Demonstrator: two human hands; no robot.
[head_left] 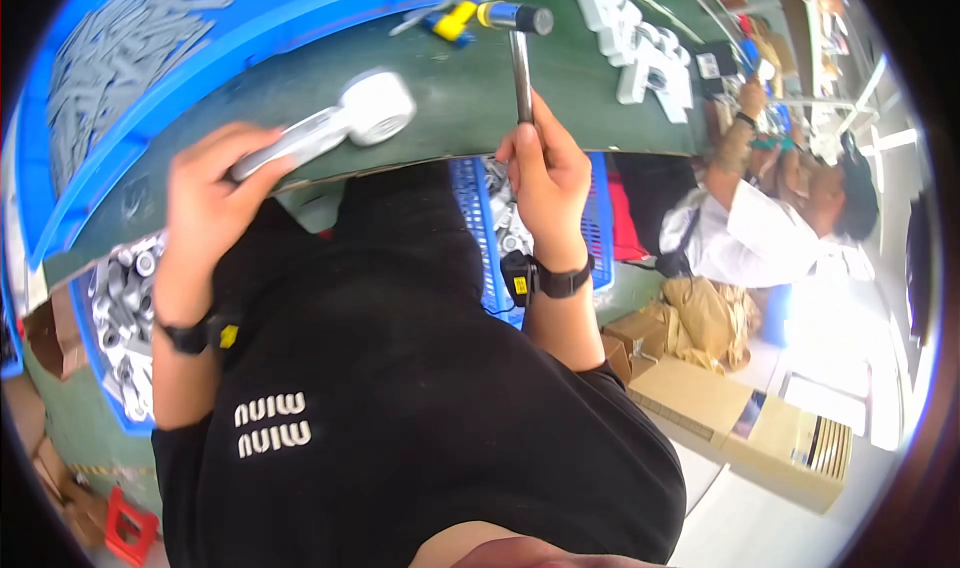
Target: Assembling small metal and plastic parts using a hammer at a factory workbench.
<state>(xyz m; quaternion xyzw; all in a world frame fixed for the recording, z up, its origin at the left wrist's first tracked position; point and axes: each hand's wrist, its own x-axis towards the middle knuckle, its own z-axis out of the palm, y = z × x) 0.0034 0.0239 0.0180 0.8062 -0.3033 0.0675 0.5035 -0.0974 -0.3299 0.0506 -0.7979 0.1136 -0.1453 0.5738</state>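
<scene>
My left hand (222,183) is closed round the grey-and-white handle of a white plastic part with a round, drum-like head (375,106). The part is held over the green tabletop near its front edge, head pointing right and away from me. In my right hand (552,173) is a mallet (521,73), gripped low on its metal handle. Its head, dark with a yellow band, points up and away over the table, apart from the white part. Just left of the mallet head lies a yellow-and-blue tool (455,20); its exact kind cannot be made out.
A large blue bin (250,53) of long grey strips stands at the far left. Several white parts (650,68) lie at the table's far right. Crates of parts sit below the table edge, one left (105,378), one between (600,218). A co-worker (750,218) is at right, near cardboard boxes (700,393).
</scene>
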